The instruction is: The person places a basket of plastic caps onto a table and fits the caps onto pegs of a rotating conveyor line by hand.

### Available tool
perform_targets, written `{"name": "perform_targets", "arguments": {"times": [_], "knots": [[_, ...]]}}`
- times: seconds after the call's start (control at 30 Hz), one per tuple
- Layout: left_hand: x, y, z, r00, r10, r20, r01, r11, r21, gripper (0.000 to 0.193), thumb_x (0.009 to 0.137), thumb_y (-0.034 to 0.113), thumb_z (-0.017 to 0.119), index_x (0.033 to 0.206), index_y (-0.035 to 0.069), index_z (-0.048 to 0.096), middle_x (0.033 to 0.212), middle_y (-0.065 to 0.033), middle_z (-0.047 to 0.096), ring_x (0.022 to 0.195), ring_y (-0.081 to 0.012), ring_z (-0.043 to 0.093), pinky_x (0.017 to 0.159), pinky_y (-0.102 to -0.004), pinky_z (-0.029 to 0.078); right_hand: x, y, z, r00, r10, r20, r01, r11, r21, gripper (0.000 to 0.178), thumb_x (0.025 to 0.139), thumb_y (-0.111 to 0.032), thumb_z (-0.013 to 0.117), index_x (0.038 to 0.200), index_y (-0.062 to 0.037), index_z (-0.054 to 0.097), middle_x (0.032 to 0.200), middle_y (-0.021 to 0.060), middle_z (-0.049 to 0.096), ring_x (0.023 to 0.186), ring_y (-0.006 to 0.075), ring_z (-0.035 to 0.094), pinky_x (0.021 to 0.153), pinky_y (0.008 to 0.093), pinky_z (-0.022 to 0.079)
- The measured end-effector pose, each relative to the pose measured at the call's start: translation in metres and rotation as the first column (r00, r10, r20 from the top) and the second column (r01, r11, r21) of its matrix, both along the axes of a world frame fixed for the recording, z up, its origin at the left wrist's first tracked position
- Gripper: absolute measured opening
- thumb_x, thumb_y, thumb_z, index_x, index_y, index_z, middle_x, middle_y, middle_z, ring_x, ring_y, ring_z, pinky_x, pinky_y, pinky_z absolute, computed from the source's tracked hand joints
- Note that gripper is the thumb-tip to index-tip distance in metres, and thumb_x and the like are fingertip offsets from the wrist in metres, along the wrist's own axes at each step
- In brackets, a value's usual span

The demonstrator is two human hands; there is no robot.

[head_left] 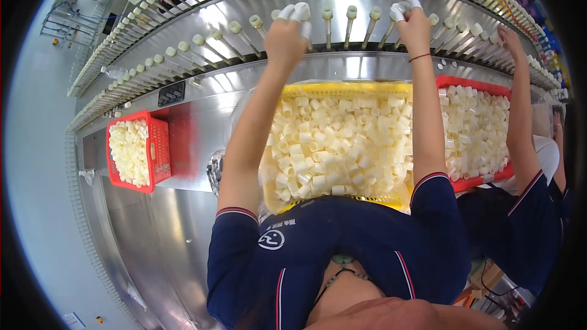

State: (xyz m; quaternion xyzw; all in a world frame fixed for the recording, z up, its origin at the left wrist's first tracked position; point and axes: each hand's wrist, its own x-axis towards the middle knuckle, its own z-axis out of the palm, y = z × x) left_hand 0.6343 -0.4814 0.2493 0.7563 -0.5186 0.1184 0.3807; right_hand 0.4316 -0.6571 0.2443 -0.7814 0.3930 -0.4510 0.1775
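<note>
Hands raised to the row of metal conveyor pegs point(328, 27): left hand point(286, 33) pinches a small white plastic cap point(301, 10); right hand point(414, 21) grips another point(408, 1). Capping step; aligning each over a peg follows, likely.

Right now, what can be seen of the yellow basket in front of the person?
The yellow basket is a wide plastic crate with latticed walls, lined with clear film. It sits on the steel counter below the row of pegs, heaped with short, pale cream tube-shaped caps. A red basket stands close on its right. Both forearms pass over it; the left hand and right hand reach past it to the pegs.
</note>
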Motion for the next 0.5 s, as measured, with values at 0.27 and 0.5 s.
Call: {"name": "perform_targets", "arguments": {"times": [0.27,0.5], "knots": [[-0.118,0.066,-0.136,0.925,-0.267,-0.270,0.372,0.777,0.507,0.023,0.071,0.023,0.062,0.091,0.011,0.062,0.092,-0.0131,0.059,0.087,-0.0288,0.056,0.071,-0.0386,0.047,-0.056,0.086,-0.083,0.954,0.055,-0.295,-0.082,0.993,-0.082,0.015,0.069,-0.009,0.059,0.083,-0.0016,0.060,0.089,0.0187,0.057,0.092,0.0318,0.051,0.076,0.0379,0.042],[-0.143,0.031,-0.155,0.888,-0.357,-0.292,0.451,0.547,0.705,0.025,0.065,0.009,0.058,0.090,0.005,0.059,0.085,-0.0146,0.060,0.083,-0.0309,0.057,0.071,-0.0399,0.047,-0.066,0.142,-0.152,0.705,0.175,-0.688,-0.006,0.971,0.240,0.023,0.066,-0.019,0.062,0.083,-0.0047,0.058,0.077,0.0148,0.060,0.081,0.0306,0.054,0.073,0.0414,0.042]]}}
